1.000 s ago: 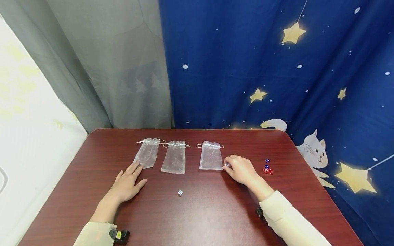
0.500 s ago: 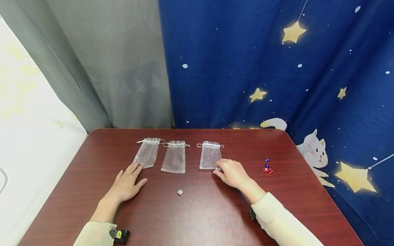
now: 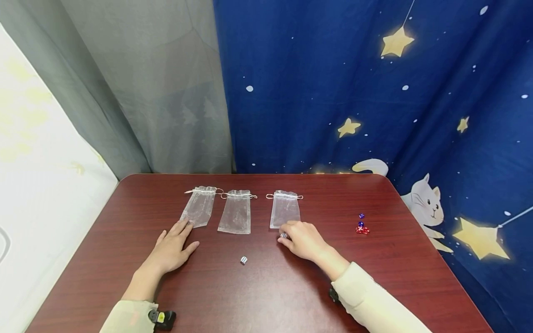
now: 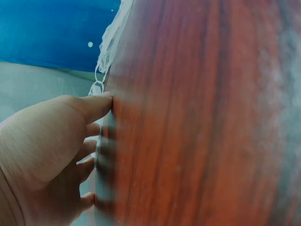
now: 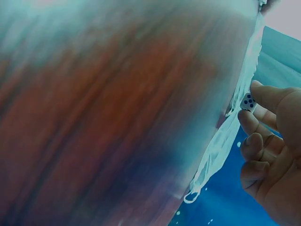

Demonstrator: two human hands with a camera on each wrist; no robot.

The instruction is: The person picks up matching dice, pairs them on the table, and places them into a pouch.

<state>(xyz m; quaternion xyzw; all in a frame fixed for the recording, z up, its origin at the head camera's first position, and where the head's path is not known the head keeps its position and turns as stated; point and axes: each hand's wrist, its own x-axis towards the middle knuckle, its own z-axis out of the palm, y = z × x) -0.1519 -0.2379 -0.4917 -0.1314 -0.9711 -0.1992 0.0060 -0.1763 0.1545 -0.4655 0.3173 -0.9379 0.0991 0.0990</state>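
My right hand (image 3: 306,239) pinches a white die (image 5: 248,102) with dark pips between thumb and forefinger, just in front of the right-hand sheer drawstring bag (image 3: 285,212). Flat on the table, my left hand (image 3: 170,249) has its fingers spread, the fingertips at the lower edge of the left sheer bag (image 3: 200,206). Between these two lies the middle sheer bag (image 3: 235,212). A second white die (image 3: 243,261) sits on the table between my hands, nearer the front. In the left wrist view, the left thumb and fingers (image 4: 99,106) touch the tabletop.
Two blue dice (image 3: 361,216) and several red dice (image 3: 362,230) lie close together at the right side of the dark red wooden table (image 3: 266,300). Behind the table's far edge hang a grey curtain (image 3: 166,92) and a blue star-patterned curtain (image 3: 300,92).
My right hand has moved left and toward me with the pinched die, from beside the right-hand bag to in front of its lower edge. The left hand has stayed still.
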